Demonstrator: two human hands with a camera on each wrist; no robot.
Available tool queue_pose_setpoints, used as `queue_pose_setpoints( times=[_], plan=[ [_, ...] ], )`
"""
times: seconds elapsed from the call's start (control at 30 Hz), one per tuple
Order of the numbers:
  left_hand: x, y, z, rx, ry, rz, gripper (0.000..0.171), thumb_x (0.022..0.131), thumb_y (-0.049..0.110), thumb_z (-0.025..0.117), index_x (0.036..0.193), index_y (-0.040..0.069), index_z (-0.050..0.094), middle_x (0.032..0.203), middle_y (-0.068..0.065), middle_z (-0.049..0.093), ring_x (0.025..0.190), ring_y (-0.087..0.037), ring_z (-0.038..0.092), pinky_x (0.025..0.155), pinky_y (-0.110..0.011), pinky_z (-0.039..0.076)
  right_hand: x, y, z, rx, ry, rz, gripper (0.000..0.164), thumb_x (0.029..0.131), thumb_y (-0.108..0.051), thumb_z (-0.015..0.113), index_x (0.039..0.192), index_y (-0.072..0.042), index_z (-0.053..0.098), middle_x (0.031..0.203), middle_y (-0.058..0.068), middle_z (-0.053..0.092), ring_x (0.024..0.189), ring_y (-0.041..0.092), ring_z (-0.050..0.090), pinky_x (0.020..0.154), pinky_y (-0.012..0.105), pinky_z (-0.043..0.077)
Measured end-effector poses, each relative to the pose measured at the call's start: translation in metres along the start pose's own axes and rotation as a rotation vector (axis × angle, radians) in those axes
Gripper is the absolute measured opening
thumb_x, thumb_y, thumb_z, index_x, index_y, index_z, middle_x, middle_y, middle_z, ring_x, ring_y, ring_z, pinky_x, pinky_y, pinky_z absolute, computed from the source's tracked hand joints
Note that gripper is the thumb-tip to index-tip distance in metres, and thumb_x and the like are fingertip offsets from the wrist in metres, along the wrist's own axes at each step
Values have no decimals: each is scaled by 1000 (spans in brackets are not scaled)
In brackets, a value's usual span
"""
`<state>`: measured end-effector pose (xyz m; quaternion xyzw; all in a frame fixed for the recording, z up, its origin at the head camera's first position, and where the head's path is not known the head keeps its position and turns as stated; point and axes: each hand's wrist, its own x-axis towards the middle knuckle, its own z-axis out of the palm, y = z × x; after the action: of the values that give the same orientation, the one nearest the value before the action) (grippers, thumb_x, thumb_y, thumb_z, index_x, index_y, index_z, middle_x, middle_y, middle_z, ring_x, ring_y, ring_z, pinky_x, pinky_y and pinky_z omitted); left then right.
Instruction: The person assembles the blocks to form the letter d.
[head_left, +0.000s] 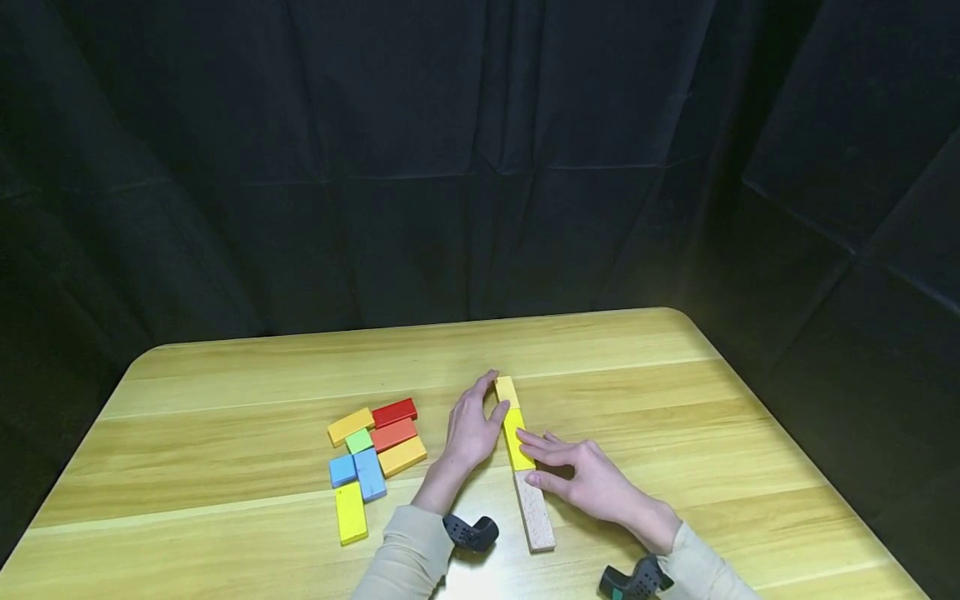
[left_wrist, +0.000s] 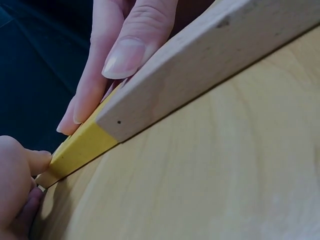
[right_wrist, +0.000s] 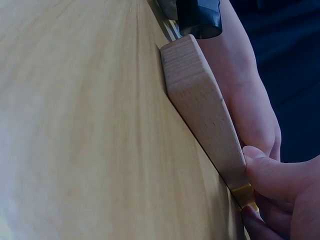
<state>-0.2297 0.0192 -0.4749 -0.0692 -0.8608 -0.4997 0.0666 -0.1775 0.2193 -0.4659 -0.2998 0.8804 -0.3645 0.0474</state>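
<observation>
One orange block, one yellow and one wood lie end to end, long axis running forward. Left hand touches their far left side; right hand, nearer the wood, touches the yellow. Both have fingers apart, clamped on nothing. Only the left wrist view shows the wood's dark dot.

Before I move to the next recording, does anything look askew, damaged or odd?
Only minor marks: in the left wrist view, the pale block has a dark dot near its end and a dark smudge farther up, perhaps grain. The grouped blocks beside the left hand sit at mixed angles, but nothing looks spilled or broken.
</observation>
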Motion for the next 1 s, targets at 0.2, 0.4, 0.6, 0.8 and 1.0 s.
queue_pose_setpoints(
  times=[0.2, 0.4, 0.6, 0.8, 1.0],
  plan=[
    [0, 0, 0, -20, -2, -2, 55, 98, 19, 63, 148, 8, 45, 145, -16, 55, 135, -36, 49, 113, -52, 39, 0, 1, -1, -7, 6, -3, 51, 93, -42, 68, 132, -9, 64, 145, -7, 52, 139, 38, 42, 114, 57, 32],
    [-3, -1, -4, -133, -17, -17, 59, 98, 20, 62, 151, 6, 38, 149, -17, 49, 136, -36, 48, 114, -50, 39, 0, 0, -1, -6, 1, 4, 52, 93, -42, 68, 133, -9, 63, 145, -6, 52, 139, 40, 40, 114, 58, 31],
    [-12, 7, -13, -170, -40, -19, 59, 98, 19, 62, 150, 5, 38, 149, -18, 49, 135, -35, 49, 113, -48, 41, -1, 0, 0, -18, 7, 4, 52, 93, -42, 67, 133, -10, 64, 145, -7, 52, 139, 40, 41, 114, 58, 31],
    [-28, 15, -20, -129, -29, 1, 59, 97, 17, 62, 150, 4, 39, 149, -19, 50, 136, -36, 49, 113, -51, 39, 0, 1, 0, -18, 12, -4, 51, 93, -43, 67, 132, -10, 64, 145, -7, 53, 139, 38, 41, 114, 57, 32],
    [-48, 14, -31, -53, -43, 7, 59, 96, 20, 61, 149, 6, 41, 147, -18, 52, 136, -37, 49, 112, -53, 40, -1, 1, 0, -13, 5, 4, 51, 93, -43, 67, 133, -11, 64, 146, -7, 52, 140, 38, 41, 114, 58, 32]
  ],
)
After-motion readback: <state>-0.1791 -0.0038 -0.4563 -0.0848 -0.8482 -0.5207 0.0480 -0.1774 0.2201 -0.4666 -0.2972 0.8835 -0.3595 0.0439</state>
